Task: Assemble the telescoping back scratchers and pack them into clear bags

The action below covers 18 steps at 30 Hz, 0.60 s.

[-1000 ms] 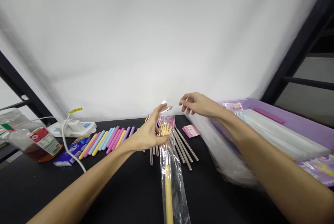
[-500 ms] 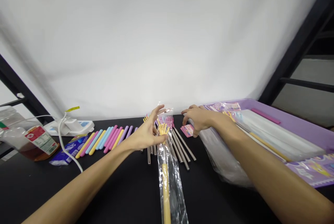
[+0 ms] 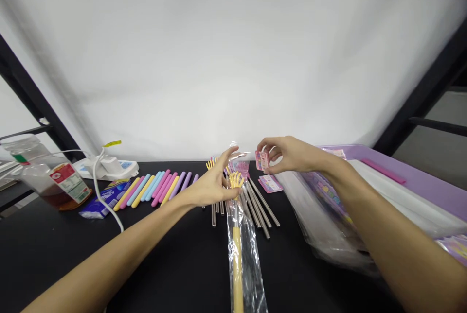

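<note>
Card [image 3: 262, 160] newly aloft, scratcher [image 3: 237, 264] in bag [image 3: 254, 274]

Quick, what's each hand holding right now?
Left hand: holding a clear bag with a yellow back scratcher inside.
Right hand: pinching a small pink card.

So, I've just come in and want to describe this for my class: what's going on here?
A person's left hand holds a clear bag with a yellow back scratcher in it. The right hand pinches a small printed card, raised off the table near a few more cards. Metal rods lie beside the bag, and coloured sticks lie to the left.
</note>
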Tool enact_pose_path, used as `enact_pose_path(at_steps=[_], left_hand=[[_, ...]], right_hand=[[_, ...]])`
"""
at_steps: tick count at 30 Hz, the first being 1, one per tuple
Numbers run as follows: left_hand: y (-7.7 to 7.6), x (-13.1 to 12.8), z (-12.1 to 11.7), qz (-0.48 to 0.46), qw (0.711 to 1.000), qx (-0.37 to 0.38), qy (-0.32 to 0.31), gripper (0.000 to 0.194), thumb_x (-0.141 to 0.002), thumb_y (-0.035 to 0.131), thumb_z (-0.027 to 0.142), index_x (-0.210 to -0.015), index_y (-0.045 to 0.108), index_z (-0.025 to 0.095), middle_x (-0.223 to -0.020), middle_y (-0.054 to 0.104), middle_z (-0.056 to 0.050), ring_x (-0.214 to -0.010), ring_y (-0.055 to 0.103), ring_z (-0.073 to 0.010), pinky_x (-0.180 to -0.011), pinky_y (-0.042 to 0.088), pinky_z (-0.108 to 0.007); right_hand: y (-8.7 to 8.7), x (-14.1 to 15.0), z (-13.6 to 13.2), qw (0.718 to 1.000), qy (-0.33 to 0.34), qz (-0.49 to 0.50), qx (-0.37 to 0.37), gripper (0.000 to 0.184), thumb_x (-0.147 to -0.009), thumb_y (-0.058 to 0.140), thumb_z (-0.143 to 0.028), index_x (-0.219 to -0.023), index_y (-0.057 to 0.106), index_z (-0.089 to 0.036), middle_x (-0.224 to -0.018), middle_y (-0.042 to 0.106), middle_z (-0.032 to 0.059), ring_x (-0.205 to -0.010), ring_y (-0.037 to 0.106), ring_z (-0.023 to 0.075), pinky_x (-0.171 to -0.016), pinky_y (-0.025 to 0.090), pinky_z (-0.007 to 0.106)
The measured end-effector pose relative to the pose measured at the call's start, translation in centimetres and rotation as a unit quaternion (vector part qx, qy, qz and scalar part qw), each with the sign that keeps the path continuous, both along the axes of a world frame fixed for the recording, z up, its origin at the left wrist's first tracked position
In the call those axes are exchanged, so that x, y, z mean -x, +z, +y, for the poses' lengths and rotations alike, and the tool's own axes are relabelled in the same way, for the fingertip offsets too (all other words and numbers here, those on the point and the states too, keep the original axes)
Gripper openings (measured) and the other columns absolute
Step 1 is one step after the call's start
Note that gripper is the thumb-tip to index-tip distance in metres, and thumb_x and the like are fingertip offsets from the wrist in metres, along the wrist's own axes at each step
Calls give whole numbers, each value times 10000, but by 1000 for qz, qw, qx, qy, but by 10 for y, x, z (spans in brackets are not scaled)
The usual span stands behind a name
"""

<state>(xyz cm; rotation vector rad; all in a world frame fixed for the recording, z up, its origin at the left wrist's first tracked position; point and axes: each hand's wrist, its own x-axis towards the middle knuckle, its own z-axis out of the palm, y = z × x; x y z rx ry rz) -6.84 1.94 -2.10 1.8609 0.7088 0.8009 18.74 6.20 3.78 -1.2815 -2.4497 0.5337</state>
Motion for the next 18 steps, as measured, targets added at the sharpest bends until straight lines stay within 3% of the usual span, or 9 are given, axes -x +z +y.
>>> enact_pose_path(at_steps=[3, 6, 12, 18], left_hand=[[1, 0, -1, 0, 1000, 13, -8, 959, -807, 684, 174, -1523, 103, 439, -1616, 107, -218, -567, 639, -61, -508, 577, -301], [2, -1, -1, -5, 1000, 15, -8, 942, -822, 674, 175, -1523, 106, 442, -1615, 141, -203, -571, 631, -56, -530, 591, -317], [0, 0, 1, -12, 1000, -7, -15, 932, -817, 666, 159, -1510, 131, 478, -1633, 72, -178, -571, 627, -45, -521, 581, -304], [0, -1, -2, -7, 999, -11, -36, 952, -825, 662, 167, -1523, 94, 478, -1632, 45, -194, -570, 612, -39, -502, 560, -284]], right_hand=[[9, 5, -6, 993, 17, 118, 1, 322, -757, 700, -386, -1018, 718, -198, -814, 731, 40, -729, 656, 188, -691, 491, 321], [12, 9, -9, 985, 15, 169, -43, 297, -803, 671, -441, -973, 741, -208, -859, 741, 46, -781, 660, 199, -725, 493, 337], [18, 8, -13, 961, -61, 232, -136, 252, -773, 724, -454, -843, 742, -213, -857, 741, 62, -790, 661, 226, -756, 512, 389], [20, 17, -16, 946, -31, 303, -111, 226, -765, 749, -439, -862, 747, -235, -891, 743, 48, -848, 665, 223, -776, 512, 379]])
